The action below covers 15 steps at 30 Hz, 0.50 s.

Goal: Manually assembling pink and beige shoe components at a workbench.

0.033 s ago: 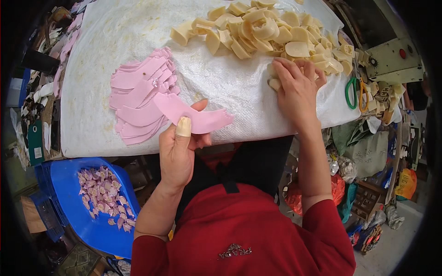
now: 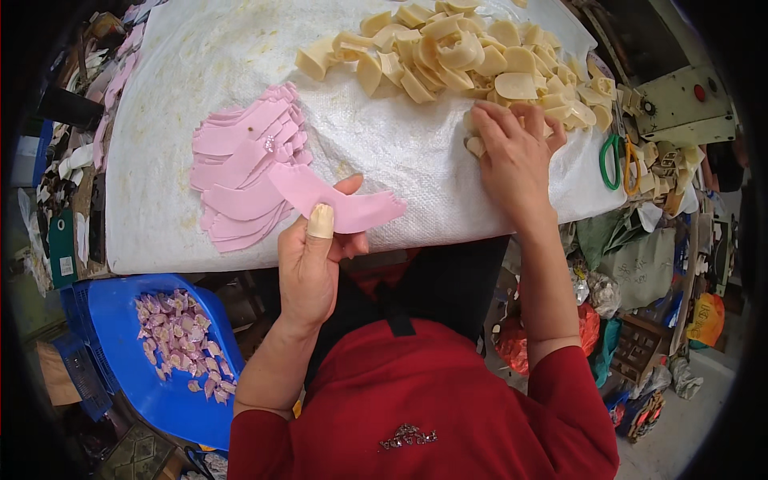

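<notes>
Curved pink strip (image 2: 362,213), apparently jagged-ended

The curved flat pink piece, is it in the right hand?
No, the left hand holds the curved flat pink piece.

The table (image 2: 152,250) is covered with a creased white woven sheet (image 2: 432,148), stained yellowish toward the upper left. On it lie 2 groups: overlapping flat, curved pink pieces (image 2: 248,156) left of centre, and a loose heap of cream pieces (image 2: 456,56) along the far side. Scissors (image 2: 617,144) with 1 green and 1 orange loop rest at the right edge.
</notes>
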### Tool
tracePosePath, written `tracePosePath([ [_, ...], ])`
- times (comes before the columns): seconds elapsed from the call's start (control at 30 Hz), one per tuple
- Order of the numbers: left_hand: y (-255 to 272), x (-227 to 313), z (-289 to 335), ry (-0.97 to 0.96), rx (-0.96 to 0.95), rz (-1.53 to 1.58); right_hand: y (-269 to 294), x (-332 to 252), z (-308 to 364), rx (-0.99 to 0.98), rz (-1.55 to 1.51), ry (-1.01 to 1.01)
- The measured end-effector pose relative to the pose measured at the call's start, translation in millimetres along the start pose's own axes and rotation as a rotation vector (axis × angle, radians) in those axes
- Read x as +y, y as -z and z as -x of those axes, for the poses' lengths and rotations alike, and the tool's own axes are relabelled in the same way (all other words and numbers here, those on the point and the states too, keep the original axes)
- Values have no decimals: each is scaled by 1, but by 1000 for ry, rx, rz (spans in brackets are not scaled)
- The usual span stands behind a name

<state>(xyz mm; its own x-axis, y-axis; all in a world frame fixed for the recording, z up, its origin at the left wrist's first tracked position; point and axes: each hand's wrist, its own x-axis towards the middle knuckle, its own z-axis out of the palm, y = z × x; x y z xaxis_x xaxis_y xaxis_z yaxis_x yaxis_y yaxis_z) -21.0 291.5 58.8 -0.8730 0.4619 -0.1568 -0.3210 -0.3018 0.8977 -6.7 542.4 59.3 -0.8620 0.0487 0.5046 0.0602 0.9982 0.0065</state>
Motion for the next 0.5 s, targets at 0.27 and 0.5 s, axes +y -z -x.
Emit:
tracePosePath([
  [0.27,4,2,3,16,55,-75,-11,-8,17,120,-278,125],
  [0.5,11,-11,0,-54,37,131,11,-38,1,-203,-517,124],
])
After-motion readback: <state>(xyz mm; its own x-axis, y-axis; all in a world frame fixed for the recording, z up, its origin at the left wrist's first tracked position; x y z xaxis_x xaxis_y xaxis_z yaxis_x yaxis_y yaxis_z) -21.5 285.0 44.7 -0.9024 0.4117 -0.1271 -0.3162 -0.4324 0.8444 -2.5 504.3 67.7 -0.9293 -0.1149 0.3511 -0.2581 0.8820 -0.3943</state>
